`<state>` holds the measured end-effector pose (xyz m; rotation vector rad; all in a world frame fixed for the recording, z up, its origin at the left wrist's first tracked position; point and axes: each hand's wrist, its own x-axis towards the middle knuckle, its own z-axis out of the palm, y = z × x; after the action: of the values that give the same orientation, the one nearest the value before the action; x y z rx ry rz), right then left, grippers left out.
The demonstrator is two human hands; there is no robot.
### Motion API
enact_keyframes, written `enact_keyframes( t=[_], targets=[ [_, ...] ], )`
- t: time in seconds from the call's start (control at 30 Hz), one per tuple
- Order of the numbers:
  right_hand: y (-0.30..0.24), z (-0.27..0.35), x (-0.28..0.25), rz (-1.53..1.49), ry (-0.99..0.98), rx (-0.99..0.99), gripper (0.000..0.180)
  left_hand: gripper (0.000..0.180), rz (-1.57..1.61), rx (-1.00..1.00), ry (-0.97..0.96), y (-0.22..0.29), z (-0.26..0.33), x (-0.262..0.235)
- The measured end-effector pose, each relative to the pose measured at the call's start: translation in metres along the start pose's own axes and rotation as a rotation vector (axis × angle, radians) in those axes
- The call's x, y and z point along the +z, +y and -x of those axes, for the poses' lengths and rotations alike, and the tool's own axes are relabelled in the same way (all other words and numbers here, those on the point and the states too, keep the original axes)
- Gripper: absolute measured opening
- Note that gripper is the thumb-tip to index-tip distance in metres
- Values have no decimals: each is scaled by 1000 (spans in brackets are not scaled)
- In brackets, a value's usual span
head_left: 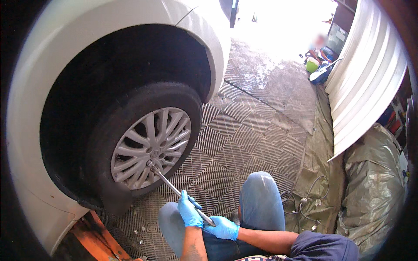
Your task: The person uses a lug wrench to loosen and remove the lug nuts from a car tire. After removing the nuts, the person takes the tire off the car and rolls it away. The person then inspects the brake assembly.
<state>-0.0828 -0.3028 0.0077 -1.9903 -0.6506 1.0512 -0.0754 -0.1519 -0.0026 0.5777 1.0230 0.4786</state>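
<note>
Clamping the silver wrench at lower centre, your left hand and right hand hold it against the wheel.

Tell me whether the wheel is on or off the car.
On: the wheel sits within the arch of the car, and the wrench meets its face.

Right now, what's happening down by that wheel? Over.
Left hand, right hand both gripping wrench handle. Far end at wheel, near hub. No obstruction visible along handle.
</note>
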Motion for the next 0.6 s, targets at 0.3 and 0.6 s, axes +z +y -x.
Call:
enact_keyframes(
  t=[0.3,0.6],
  targets=[
    [-13,10,-22,-331,54,-40,26,43,322,-250,-231,12,27,12],
    [-28,26,-44,-1445,-531,270,34,60,1006,-499,-965,16,11,3]
  ],
)
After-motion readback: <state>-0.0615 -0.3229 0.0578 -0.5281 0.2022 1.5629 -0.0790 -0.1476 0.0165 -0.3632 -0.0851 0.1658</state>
